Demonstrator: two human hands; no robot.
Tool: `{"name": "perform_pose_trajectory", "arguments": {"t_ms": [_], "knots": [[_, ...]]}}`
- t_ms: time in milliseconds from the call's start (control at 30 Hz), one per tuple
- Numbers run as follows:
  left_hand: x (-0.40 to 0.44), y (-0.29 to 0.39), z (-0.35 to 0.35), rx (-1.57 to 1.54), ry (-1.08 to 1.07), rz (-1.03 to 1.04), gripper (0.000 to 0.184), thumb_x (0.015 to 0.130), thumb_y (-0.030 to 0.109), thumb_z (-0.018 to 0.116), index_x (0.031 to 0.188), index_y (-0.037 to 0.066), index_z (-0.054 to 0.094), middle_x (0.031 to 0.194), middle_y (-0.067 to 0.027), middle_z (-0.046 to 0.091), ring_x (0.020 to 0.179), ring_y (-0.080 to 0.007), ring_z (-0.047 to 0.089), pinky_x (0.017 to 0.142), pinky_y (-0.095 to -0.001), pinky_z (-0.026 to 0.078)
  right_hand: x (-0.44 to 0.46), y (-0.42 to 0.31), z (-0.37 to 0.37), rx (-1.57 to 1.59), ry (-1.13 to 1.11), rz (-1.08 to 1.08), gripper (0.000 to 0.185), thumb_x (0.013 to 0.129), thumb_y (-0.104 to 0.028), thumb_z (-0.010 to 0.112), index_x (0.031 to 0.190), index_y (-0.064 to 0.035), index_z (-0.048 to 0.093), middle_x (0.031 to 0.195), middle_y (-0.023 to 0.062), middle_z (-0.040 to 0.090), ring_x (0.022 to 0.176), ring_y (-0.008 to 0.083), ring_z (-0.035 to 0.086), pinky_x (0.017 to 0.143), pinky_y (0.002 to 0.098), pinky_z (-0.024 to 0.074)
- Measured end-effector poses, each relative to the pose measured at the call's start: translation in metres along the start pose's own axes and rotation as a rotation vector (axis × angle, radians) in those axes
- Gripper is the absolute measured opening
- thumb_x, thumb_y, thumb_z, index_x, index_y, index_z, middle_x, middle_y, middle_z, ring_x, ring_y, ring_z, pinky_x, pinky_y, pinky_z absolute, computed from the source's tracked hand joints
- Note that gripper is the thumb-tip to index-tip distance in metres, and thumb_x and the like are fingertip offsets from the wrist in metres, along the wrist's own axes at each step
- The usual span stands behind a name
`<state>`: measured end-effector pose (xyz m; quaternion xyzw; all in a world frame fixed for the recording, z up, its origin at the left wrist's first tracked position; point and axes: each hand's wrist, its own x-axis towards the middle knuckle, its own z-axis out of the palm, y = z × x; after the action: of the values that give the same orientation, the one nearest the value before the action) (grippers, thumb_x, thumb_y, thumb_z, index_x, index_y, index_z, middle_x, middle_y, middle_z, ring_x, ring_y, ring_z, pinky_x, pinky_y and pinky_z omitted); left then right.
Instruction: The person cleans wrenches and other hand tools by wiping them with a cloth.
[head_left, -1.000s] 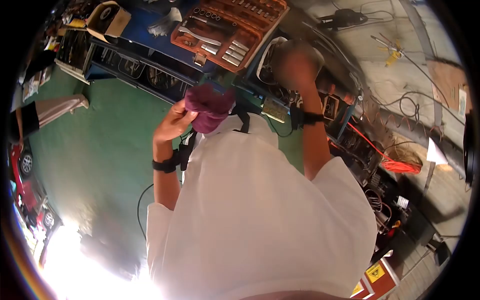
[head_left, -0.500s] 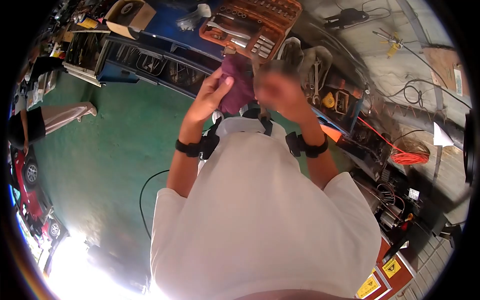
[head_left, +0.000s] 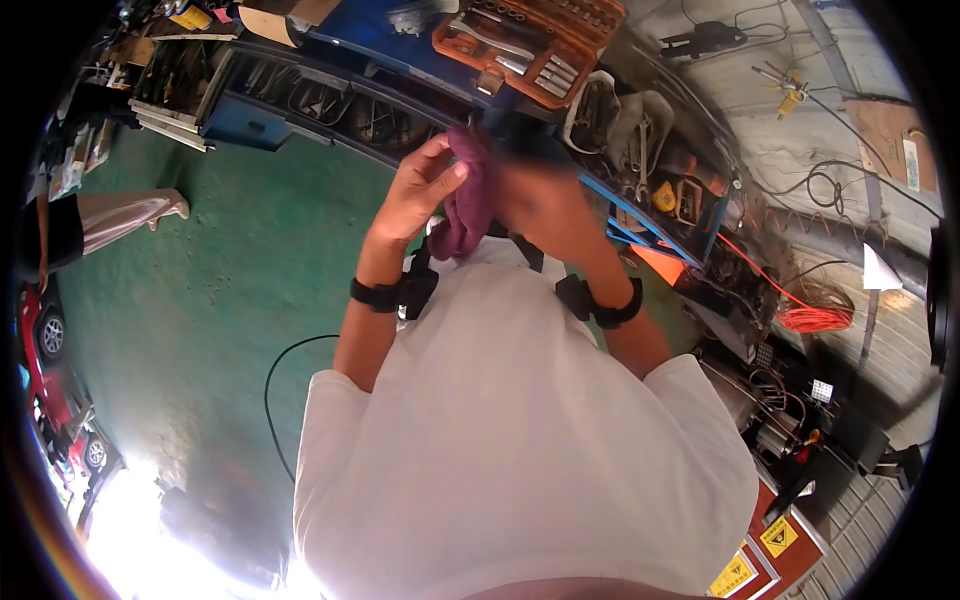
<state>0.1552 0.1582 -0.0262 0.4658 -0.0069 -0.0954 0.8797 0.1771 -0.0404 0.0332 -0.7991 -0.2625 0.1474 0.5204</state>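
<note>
A crumpled dark purple cloth (head_left: 468, 198) hangs in front of my chest, pinched between the thumb and fingers of my left hand (head_left: 415, 195). My right hand (head_left: 540, 205) is close against the cloth's right side; its fingers are blurred, so what they hold is hidden. Beyond the hands, an open orange socket set case (head_left: 560, 45) with sockets and a ratchet lies on the blue workbench (head_left: 350, 30). To its right, wrenches (head_left: 643, 160) rest in a light-coloured tray (head_left: 620, 120).
Open drawers (head_left: 245, 122) with tools run along the bench front. A person's leg (head_left: 130, 215) shows at far left, above a red car (head_left: 45, 370). A black cable (head_left: 270, 385) lies on the green floor. An orange cable coil (head_left: 815, 317) is at right.
My right hand has come back from the tray area on the right to beside the cloth. The cloth, spread wider before, now hangs narrower in my left hand. The view has shifted slightly.
</note>
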Motion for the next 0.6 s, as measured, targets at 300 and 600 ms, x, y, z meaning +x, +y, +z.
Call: {"name": "perform_pose_trajectory", "arguments": {"t_ms": [300, 600], "knots": [[-0.019, 0.016, 0.015, 0.281, 0.05, 0.13, 0.028, 0.095, 0.016, 0.062, 0.116, -0.001, 0.055, 0.106, -0.0059, 0.062, 0.096, -0.011, 0.057, 0.087, -0.0273, 0.046, -0.008, -0.011, 0.018, 0.087, 0.027, -0.007, 0.033, 0.085, -0.005, 0.067, 0.117, -0.0005, 0.063, 0.085, 0.0149, 0.066, 0.069, 0.0234, 0.063, 0.065, 0.0324, 0.0512], [-0.029, 0.019, 0.027, 0.533, 0.073, 0.379, 0.026, 0.092, 0.012, 0.064, 0.114, 0.002, 0.054, 0.1, -0.0046, 0.061, 0.09, -0.0108, 0.056, 0.081, -0.0274, 0.048, -0.027, -0.032, 0.032, -0.053, 0.197, -0.1, 0.046, 0.08, -0.013, 0.076, 0.118, -0.003, 0.053, 0.099, 0.0132, 0.059, 0.086, 0.025, 0.063, 0.071, 0.033, 0.0526]]}}
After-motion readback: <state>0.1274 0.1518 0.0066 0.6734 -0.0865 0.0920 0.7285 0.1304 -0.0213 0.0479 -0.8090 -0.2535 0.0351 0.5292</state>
